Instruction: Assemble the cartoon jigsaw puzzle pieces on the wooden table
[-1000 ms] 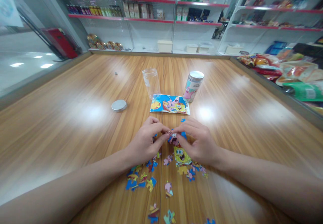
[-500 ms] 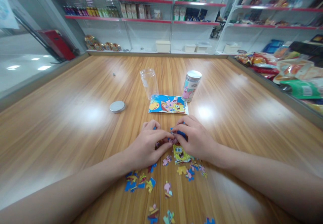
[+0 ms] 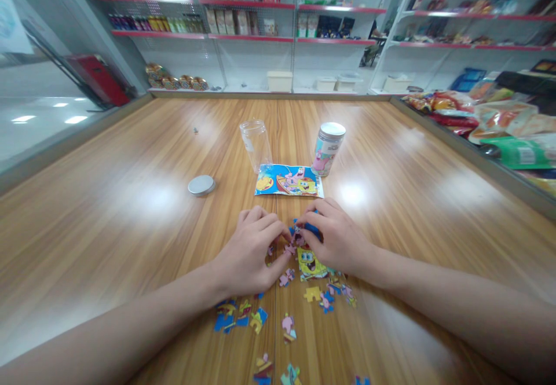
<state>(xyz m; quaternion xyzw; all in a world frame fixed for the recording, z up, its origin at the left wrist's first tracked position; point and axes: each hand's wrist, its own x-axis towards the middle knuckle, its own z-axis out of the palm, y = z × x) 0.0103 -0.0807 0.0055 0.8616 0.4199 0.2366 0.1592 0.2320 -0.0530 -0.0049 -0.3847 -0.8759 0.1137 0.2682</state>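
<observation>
- Against the frame half a second ago, the left hand (image 3: 252, 252) has its thumb and forefinger parted more, and its fingertips have drawn back from those of the right hand (image 3: 341, 243).
- More of a pink puzzle piece (image 3: 289, 249) now shows at the left fingertips, nearer than the picture card (image 3: 286, 180); the gap there is narrow, and I cannot tell whether the piece is gripped.
- The right hand keeps its curled place on the card's near side, thumb and forefinger narrowly apart over the joined puzzle section (image 3: 310, 263); whether it pinches anything I cannot tell.
- That section, flat and printed with a yellow face, lies nearer than the card, partly covered by the right hand.
- Loose pieces, knobbed and glossy, scatter further on the card's near side, one plain yellow piece (image 3: 312, 294) among them; the hands hide too many to count.
- Two cylindrical jars: one clear jar (image 3: 256, 147) at the card's far left corner, one labelled jar (image 3: 329, 150) with a pale lid at its far right.
- One round, silvery loose lid (image 3: 201, 185), left of the card.
- One wood-grained, shiny table (image 3: 108, 240) beneath the card.
</observation>
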